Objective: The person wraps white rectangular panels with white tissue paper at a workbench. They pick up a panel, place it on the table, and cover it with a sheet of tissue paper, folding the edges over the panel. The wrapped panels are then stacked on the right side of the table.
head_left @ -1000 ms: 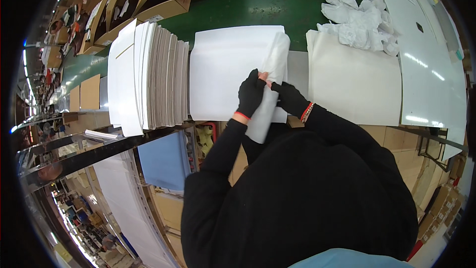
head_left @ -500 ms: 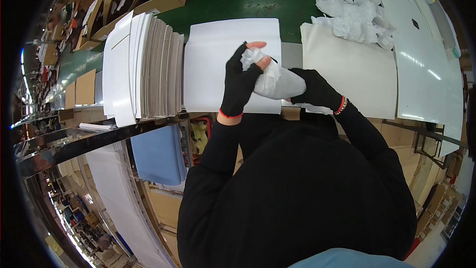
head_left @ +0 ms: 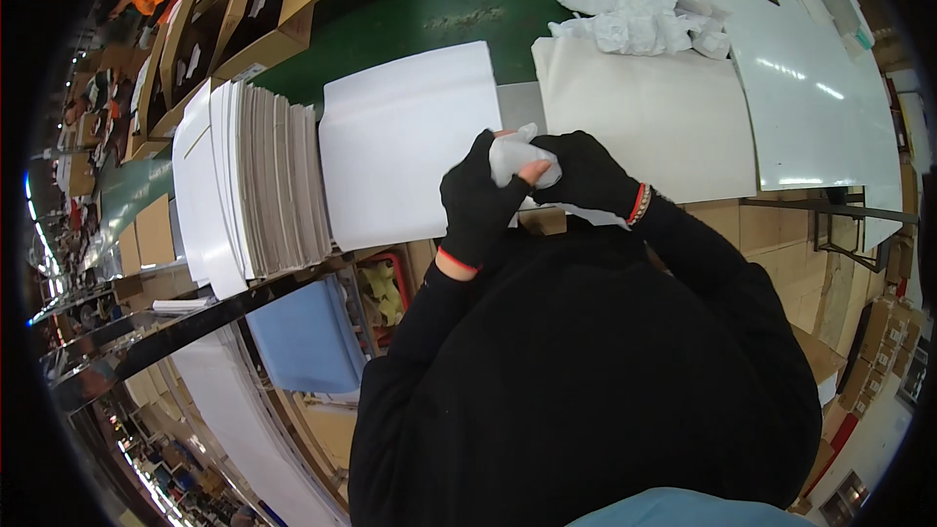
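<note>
White paper bundle [head_left: 513, 155] is held from 2 sides, left hand [head_left: 478, 197] and right hand [head_left: 590, 176] both closed in grip.

From head height, the fisheye view (straight edges bow toward its rim) faces down, left hand [head_left: 476, 193] and right hand [head_left: 590, 174] nearby, just above the frame's centre.

left hand [head_left: 478, 193] curled, thumb [head_left: 534, 172] extended | right hand [head_left: 591, 174] close beside | forearms [head_left: 708, 242] angled inward

Green tabletop [head_left: 449, 24]; black metal rail [head_left: 166, 344] lower left; strip lights [head_left: 31, 205] far left.
</note>
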